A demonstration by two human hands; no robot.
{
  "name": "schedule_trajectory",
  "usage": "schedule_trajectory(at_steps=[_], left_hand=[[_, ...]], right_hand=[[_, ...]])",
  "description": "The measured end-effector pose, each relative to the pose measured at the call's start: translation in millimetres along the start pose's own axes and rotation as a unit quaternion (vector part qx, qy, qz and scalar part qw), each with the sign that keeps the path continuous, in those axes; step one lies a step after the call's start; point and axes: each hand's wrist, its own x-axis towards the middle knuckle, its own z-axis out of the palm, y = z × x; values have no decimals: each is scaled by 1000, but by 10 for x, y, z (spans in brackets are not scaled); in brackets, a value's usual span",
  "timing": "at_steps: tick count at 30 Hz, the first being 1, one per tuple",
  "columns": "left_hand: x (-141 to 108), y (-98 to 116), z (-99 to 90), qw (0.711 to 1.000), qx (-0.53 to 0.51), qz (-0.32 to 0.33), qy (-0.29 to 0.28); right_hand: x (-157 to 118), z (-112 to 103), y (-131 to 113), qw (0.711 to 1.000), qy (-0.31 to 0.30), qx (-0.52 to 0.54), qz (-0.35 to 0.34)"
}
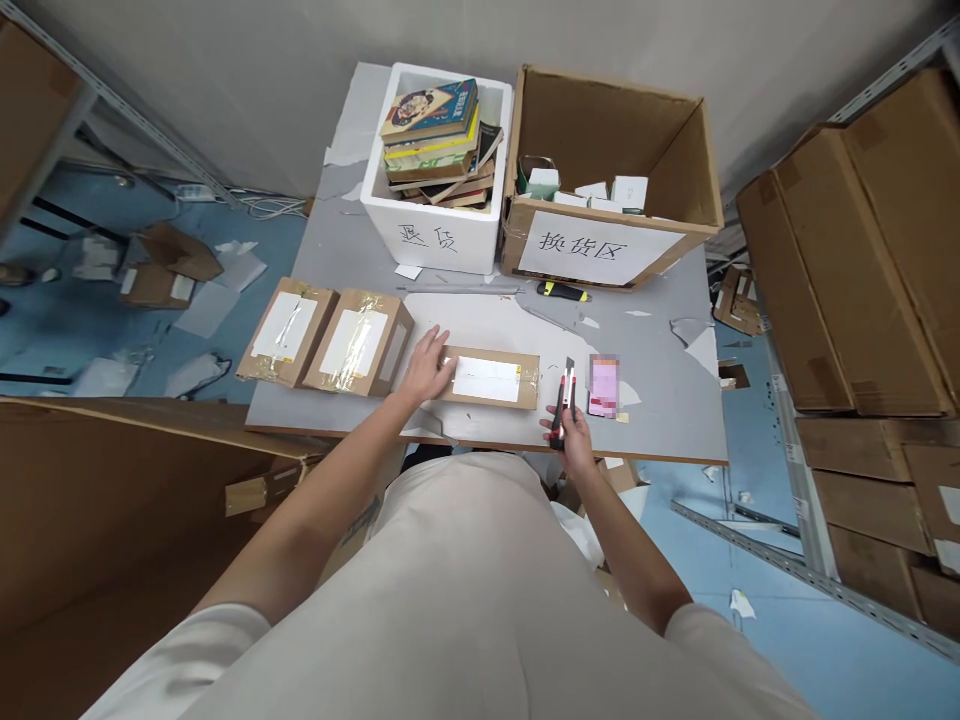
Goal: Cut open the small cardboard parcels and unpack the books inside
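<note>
A long, flat cardboard box [529, 384] with a white label and clear tape lies near the table's front edge. My left hand [429, 368] rests on its left end, fingers stretched out over the cardboard. In my right hand [574, 440] is a red and black box cutter [568, 392], its blade pointing away from me. The cutter is just right of the box, apart from it. A phone [603, 386] with a pink screen lies to the right of the cutter.
Two taped cartons [360, 342] stand at the left. Behind are a white foam box [431, 235] of books and a large carton [637, 250] holding small boxes. A yellow and black cutter [564, 291] lies before them. Stacked cartons [832, 270] flank the table's right.
</note>
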Motion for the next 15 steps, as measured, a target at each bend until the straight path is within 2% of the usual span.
schedule_trajectory(at_steps=[3,7,9,11,15], left_hand=[[84,-150,-22,985,-131,-108,5],[15,-260,-7,925,-308,-224,0],[-142,-246,26,899,-361,-248,20],[-362,-182,83,887,-383,-255,36],[-798,64,255,899,-358,-249,29]], right_hand=[[-4,208,70,998,-21,50,31],[175,353,-50,999,-8,42,-22],[354,416,-204,995,-21,-54,-84],[552,500,-373,974,-39,-172,-139],[851,721,-598,946,-70,-264,-173]])
